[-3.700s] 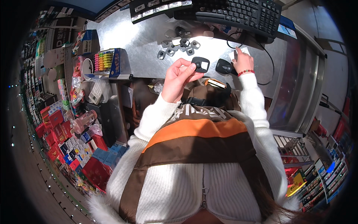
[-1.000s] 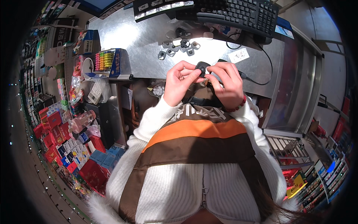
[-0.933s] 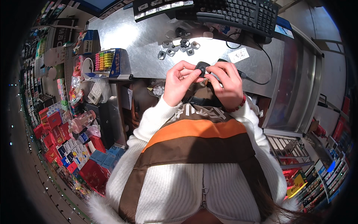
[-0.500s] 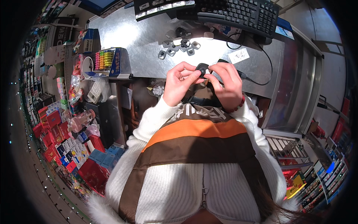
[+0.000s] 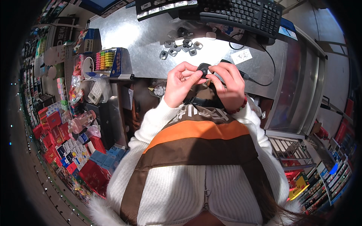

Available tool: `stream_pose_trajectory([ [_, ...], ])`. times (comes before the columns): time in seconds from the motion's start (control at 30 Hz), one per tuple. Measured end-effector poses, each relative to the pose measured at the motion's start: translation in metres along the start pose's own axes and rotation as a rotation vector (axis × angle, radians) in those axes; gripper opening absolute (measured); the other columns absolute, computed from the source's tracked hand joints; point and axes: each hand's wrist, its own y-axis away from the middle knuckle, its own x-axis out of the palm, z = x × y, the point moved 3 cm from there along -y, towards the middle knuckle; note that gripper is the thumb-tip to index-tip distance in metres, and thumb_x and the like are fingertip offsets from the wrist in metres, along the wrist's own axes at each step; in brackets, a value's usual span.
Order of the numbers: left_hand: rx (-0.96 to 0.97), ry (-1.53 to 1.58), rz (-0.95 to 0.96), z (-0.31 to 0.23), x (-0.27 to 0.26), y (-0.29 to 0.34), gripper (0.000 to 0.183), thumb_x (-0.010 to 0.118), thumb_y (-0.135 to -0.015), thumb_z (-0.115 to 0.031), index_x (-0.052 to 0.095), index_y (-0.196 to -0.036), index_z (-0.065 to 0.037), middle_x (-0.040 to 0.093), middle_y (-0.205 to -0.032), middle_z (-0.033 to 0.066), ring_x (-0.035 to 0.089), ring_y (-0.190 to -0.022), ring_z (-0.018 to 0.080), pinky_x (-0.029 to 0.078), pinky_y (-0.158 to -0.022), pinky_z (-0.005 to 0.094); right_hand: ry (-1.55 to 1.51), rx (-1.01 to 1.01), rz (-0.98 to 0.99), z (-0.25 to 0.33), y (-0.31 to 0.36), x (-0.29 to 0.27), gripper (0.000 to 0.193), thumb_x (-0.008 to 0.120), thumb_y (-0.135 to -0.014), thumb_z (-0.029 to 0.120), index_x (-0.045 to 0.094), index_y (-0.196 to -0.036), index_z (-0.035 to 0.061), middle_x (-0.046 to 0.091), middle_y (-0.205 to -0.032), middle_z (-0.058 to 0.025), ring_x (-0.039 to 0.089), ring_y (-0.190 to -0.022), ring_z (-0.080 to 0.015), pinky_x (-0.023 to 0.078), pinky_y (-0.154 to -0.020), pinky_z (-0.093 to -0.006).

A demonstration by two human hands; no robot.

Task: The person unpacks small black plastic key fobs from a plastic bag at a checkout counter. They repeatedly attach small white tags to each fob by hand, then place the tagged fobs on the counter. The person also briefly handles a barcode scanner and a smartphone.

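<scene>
Black and rounded, that's the small plastic object (image 5: 204, 69) pinched between both hands just above the near edge of the brushed steel counter (image 5: 143, 34). Left hand (image 5: 181, 83) has thumb and forefinger closed on its left side, other fingers curled in loosely. Right hand (image 5: 228, 86) grips it from the right, fingertips bunched on it, with a red bead bracelet (image 5: 239, 109) on that wrist. Can't really tell what the object is, it's mostly covered by fingers.

A thin black cable (image 5: 264, 77) runs along the counter right by the right hand and curves up toward the black computer keyboard (image 5: 241, 13) at the back. Whether it's plugged into the thing being held, can't say.

Further back on the steel there's a loose cluster of small grey square tags (image 5: 181, 47), well apart from the hands, and a small white paper slip (image 5: 241, 56) just past the right hand's knuckles.

Off to the left sits a blue cardboard display box with rows of yellow, pink and green little items (image 5: 109, 62), at the counter's left end. Below that it's shelves packed with red and blue small boxes (image 5: 64, 143).

Person's wearing a white ribbed knit sweater (image 5: 181, 192) under a brown and orange vest (image 5: 196, 143), which fills most of the lower view.
</scene>
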Motion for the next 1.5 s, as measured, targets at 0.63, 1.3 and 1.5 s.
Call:
stream_pose_trajectory([
  [0.63, -0.009, 0.009, 0.023, 0.003, -0.002, 0.008, 0.008, 0.063, -0.097, -0.001, 0.057, -0.098, 0.003, 0.072, -0.098, 0.0162, 0.071, -0.089, 0.0174, 0.061, -0.083, 0.0289, -0.042, -0.002, 0.029, 0.003, 0.002, -0.001, 0.018, 0.075, -0.074, -0.003, 0.068, -0.09, 0.0009, 0.064, -0.091, -0.0113, 0.064, -0.082, -0.0269, 0.053, -0.071, -0.0356],
  [1.3, 0.013, -0.013, 0.044, 0.002, -0.003, 0.012, 0.011, 0.064, -0.096, -0.001, 0.057, -0.104, 0.004, 0.072, -0.104, 0.0154, 0.071, -0.094, 0.0173, 0.06, -0.086, 0.0292, -0.099, 0.156, -0.021, 0.007, 0.01, 0.004, 0.015, 0.076, -0.073, -0.002, 0.071, -0.087, 0.0004, 0.065, -0.092, -0.0096, 0.064, -0.084, -0.0254, 0.053, -0.069, -0.0347],
  [1.5, -0.031, 0.038, 0.047, 0.002, -0.003, 0.011, 0.011, 0.065, -0.096, -0.002, 0.058, -0.103, 0.003, 0.072, -0.104, 0.0154, 0.071, -0.093, 0.0171, 0.061, -0.084, 0.0282, -0.154, 0.235, -0.077, 0.005, 0.015, 0.007, 0.017, 0.076, -0.075, -0.001, 0.071, -0.091, 0.0015, 0.064, -0.092, -0.0102, 0.064, -0.081, -0.0258, 0.053, -0.069, -0.0356],
])
